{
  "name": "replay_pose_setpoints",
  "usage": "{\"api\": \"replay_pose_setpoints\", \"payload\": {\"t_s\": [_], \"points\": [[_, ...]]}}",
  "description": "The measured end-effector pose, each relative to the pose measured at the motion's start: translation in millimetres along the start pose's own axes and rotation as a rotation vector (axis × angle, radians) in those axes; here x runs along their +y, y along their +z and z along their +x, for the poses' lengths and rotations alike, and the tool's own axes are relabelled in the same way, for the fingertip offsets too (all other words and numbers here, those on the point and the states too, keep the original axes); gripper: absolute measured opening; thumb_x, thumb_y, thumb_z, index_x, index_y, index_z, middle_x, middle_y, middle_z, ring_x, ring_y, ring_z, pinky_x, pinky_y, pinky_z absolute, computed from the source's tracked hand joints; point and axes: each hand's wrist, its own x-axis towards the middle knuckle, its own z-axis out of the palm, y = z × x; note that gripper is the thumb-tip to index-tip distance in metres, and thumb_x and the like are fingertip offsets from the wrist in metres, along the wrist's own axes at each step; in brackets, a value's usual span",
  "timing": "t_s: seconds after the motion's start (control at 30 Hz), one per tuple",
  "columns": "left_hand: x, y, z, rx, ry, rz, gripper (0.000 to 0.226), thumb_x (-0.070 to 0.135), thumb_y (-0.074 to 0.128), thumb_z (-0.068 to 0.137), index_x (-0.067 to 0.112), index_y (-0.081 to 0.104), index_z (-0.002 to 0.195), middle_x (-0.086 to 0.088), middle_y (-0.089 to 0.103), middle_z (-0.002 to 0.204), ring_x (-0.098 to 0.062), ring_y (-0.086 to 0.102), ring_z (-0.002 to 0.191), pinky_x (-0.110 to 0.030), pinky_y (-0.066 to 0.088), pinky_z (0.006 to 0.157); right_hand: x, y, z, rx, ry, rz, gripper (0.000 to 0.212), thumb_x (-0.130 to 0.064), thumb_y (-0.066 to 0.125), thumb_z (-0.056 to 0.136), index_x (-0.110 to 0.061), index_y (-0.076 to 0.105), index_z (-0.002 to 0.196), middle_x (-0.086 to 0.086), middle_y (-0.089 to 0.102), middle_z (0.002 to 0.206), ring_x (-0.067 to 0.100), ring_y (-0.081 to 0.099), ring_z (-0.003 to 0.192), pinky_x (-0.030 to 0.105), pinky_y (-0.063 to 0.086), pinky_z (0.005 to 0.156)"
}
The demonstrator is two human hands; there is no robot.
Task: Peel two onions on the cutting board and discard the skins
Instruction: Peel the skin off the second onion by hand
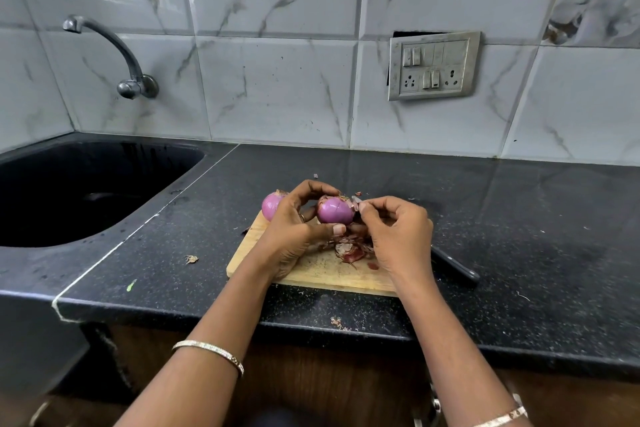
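Two hands are working over the board (pixel 311 272). The left hand (pixel 294 230) is clamping its grip round one onion (pixel 334 212) to steady it. The right hand (pixel 398 232) is pinching a skin flap (pixel 355 203) above the peelings (pixel 349 250). The second onion (pixel 271 206) is lying at the board's far-left corner.

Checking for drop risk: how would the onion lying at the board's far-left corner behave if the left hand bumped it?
Probably rolls: the onion is round and sits at the edge of the cutting board. Its peeled, glossy surface likely makes it slippery. It looks firm, so hardly fragile.
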Motion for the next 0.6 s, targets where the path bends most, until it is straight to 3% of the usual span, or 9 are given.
{"api": "replay_pose_setpoints", "payload": {"t_s": [0.13,0.33,0.6], "points": [[-1.2,-2.0,1.7,0.018,0.046,0.076,0.056,-0.018,0.082,0.067,0.014,0.066,0.110,-0.009,0.069,0.114,-0.022,0.068,0.103,-0.034,0.062,0.080,-0.3,0.8,0.2,-0.029,-0.019,0.028,0.007,-0.025,0.081,0.086,-0.020,0.078,0.089,-0.010,0.076,0.080,0.003,0.073,0.076,0.028,0.062,0.074],[-2.1,-2.6,2.9,0.021,0.067,0.166,0.058,-0.014,0.088,0.061,0.017,0.070,0.106,-0.016,0.069,0.116,-0.031,0.069,0.106,-0.046,0.060,0.090,1.0,0.1,1.8,-0.018,-0.061,-0.057,0.009,-0.020,0.081,0.085,-0.027,0.078,0.081,-0.017,0.075,0.077,-0.003,0.070,0.077,0.027,0.057,0.080],[-1.2,-1.5,2.6,0.016,0.049,0.160,0.057,-0.018,0.084,0.064,0.010,0.067,0.110,-0.016,0.070,0.117,-0.027,0.070,0.107,-0.040,0.060,0.090,7.4,6.4,3.3,-0.014,-0.153,-0.231,0.002,-0.016,0.072,0.090,-0.017,0.073,0.088,-0.006,0.071,0.088,0.003,0.064,0.082,0.006,0.042,0.071]]}}
